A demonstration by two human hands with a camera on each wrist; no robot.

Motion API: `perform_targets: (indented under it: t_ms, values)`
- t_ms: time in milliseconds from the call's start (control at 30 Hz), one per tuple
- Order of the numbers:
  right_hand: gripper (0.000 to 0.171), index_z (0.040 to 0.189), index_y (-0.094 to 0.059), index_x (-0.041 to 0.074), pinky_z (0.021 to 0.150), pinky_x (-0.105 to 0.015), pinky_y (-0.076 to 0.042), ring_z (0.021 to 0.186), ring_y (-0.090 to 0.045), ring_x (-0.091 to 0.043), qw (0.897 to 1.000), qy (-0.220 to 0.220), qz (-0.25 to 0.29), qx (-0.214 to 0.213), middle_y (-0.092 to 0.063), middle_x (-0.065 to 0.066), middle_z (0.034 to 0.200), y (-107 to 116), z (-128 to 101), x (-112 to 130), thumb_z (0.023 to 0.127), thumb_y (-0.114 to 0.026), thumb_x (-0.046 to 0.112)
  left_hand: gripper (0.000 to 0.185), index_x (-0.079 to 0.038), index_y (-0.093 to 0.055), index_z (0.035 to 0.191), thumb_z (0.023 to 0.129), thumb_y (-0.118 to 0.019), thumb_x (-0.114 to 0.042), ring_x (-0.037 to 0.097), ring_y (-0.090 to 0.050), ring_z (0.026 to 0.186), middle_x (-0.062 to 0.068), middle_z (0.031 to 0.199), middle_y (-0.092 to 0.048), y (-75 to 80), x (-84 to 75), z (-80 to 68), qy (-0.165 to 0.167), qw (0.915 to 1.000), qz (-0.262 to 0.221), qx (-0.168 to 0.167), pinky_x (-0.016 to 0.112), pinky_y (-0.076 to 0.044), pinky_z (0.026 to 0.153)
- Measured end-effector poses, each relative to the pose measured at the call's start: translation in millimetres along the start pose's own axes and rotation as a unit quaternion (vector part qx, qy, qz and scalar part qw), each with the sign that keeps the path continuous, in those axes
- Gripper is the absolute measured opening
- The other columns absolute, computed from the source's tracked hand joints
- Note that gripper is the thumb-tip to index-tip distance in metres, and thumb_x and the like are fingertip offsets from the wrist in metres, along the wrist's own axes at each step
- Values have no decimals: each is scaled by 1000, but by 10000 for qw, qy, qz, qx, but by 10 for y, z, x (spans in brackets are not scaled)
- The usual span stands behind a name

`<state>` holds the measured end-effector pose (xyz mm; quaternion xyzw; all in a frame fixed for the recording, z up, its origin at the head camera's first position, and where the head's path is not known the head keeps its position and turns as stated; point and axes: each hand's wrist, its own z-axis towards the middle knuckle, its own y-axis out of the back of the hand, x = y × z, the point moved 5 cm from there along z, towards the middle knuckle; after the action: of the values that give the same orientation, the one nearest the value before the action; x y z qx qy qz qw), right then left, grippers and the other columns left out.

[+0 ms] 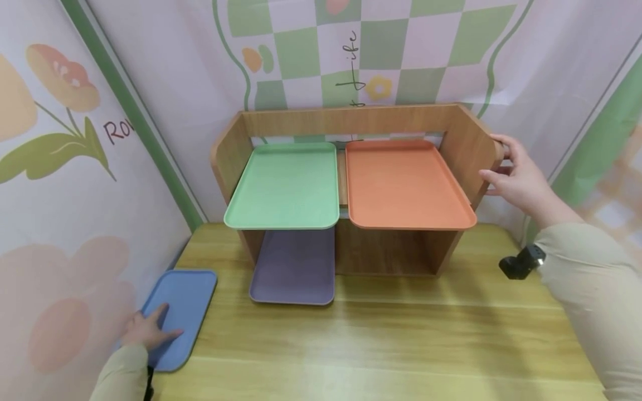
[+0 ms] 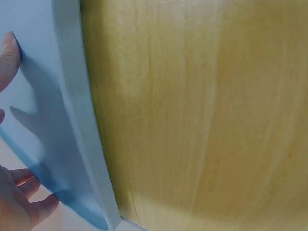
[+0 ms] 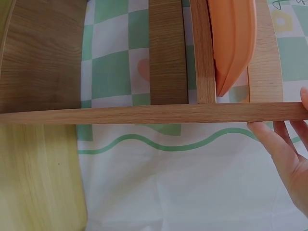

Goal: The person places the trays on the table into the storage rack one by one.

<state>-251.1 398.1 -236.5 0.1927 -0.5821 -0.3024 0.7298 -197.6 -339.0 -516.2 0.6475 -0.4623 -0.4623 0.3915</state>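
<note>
Three trays sit in the shelf; the blue tray [image 1: 178, 314] lies out on the surface [image 1: 401, 345].
Left hand [image 1: 147, 329] rests flat on it, fingers spread; right hand [image 1: 516, 175] grips the wooden shelf [image 1: 468, 147] side panel.

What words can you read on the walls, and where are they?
"Ro": dark red letters on the left wall cloth, beside the painted orange flower; the rest of the word is cut off by the green stripe.
"ife": handwritten, running sideways on the checkered back cloth above the wooden shelf; the letters below it are too loopy to read.
No writing shows on the trays.
</note>
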Motion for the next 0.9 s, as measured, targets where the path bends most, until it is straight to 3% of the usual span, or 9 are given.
perform_targets:
  t_ms: [367, 667, 900]
  values:
    - [71, 151, -13, 27, 58, -18, -56, 79, -45, 15, 10000, 11, 10, -22, -36, -3, 111, -11, 6, -3, 95, -53, 10, 106, 0, -33, 142, 70, -65, -71, 71, -21, 114, 54, 124, -14, 8, -64, -36, 145, 9994, -65, 309, 76, -33, 88]
    - [69, 148, -17, 37, 59, -17, -56, 81, -44, 13, 10000, 5, 54, -45, -35, 2, 109, 0, -1, -2, 95, -52, 13, 112, -5, -35, 144, 65, -58, -81, 70, -21, 116, 50, 129, -25, -36, -112, -9, 127, 9984, 226, 502, 77, -31, 88]
    - [70, 152, -11, 23, 58, -17, -55, 81, -44, 12, 9999, -6, -110, -8, -36, -9, 115, 1, -22, 10, 96, -52, 12, 110, -5, -36, 143, 66, -60, -79, 77, -6, 116, 52, 134, -15, -50, -113, 2, 88, 9985, 53, 544, 85, -11, 90]
